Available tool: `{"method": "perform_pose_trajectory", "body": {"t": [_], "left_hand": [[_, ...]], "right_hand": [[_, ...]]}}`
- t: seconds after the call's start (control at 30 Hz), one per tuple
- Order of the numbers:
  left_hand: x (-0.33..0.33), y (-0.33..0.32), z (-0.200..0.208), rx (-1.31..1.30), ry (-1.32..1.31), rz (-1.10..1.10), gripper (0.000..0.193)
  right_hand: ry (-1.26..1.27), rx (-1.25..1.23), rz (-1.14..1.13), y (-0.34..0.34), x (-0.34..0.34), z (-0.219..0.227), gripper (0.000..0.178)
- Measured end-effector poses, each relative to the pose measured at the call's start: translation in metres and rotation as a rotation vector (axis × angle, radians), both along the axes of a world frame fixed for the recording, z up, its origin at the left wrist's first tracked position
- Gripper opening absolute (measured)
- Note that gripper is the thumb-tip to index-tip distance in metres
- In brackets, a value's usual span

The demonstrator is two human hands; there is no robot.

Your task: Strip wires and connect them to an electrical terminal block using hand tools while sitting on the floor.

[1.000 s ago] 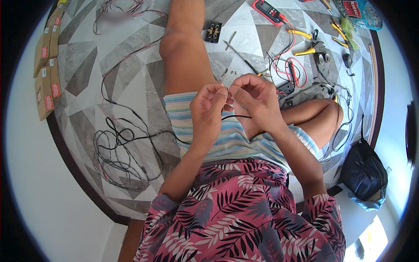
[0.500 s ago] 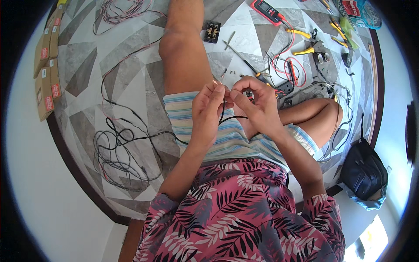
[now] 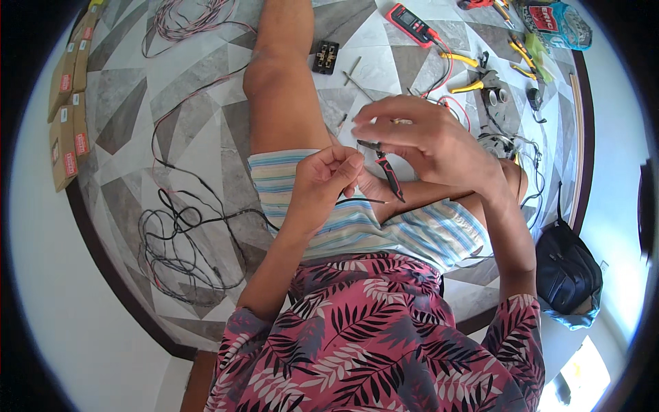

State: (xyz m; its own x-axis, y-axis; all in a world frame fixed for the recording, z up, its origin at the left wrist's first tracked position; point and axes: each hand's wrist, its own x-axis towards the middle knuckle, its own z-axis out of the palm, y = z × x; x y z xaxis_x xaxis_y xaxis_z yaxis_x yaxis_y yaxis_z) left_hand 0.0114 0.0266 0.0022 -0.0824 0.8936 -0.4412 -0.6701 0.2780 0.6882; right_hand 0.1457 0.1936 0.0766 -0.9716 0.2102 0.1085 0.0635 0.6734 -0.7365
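My left hand (image 3: 324,184) is closed in a pinch around a black cable (image 3: 358,200) above my striped shorts. One cable end sticks out to the right below the fingers, with a small bare tip. What lies right between the fingertips is hidden. Just to the right, my right hand (image 3: 436,141) is raised with its fingers bent and apart. It holds small red-and-black pliers (image 3: 390,177), their dark jaws toward the left hand and one handle hanging down; the other handle is hidden by the hand.
Coiled black cable (image 3: 175,257) lies on the tiled floor at left. Ahead are a black socket block (image 3: 325,57) and a red multimeter (image 3: 412,24). Yellow-handled tools (image 3: 467,87) lie at far right. A black bag (image 3: 570,268) stands at right, cardboard boxes (image 3: 63,147) at left.
My right hand has moved up and away from the left hand, its fingers spreading. The red-and-black pliers, mostly hidden before, now show below it. My left hand keeps its pinch, slightly lower.
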Motion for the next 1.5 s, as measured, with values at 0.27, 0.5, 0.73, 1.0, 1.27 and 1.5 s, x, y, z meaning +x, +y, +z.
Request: {"method": "perform_pose_trajectory", "body": {"t": [0.27, 0.5, 0.73, 1.0, 1.27, 1.5], "left_hand": [[0.004, 0.000, -0.002, -0.003, -0.041, -0.017, 0.016], [0.003, 0.001, -0.002, 0.010, -0.029, -0.027, 0.016], [0.003, 0.000, -0.001, 0.018, -0.002, -0.078, 0.020], [0.000, -0.005, -0.001, 0.056, 0.092, -0.066, 0.019], [0.000, -0.006, -0.004, 0.003, 0.030, -0.105, 0.020], [-0.001, -0.005, 0.004, 0.040, 0.030, -0.147, 0.023]], "right_hand": [[-0.193, 0.087, 0.247, 0.007, -0.011, 0.021, 0.036], [-0.150, 0.129, 0.301, 0.014, -0.017, 0.014, 0.030], [-0.133, 0.278, 0.316, 0.013, -0.022, 0.009, 0.013], [-0.169, 0.211, 0.251, 0.003, -0.014, 0.003, 0.023], [-0.102, 0.153, 0.283, 0.004, -0.008, 0.019, 0.043], [-0.032, 0.355, 0.387, 0.008, -0.009, 0.000, 0.025]]}}
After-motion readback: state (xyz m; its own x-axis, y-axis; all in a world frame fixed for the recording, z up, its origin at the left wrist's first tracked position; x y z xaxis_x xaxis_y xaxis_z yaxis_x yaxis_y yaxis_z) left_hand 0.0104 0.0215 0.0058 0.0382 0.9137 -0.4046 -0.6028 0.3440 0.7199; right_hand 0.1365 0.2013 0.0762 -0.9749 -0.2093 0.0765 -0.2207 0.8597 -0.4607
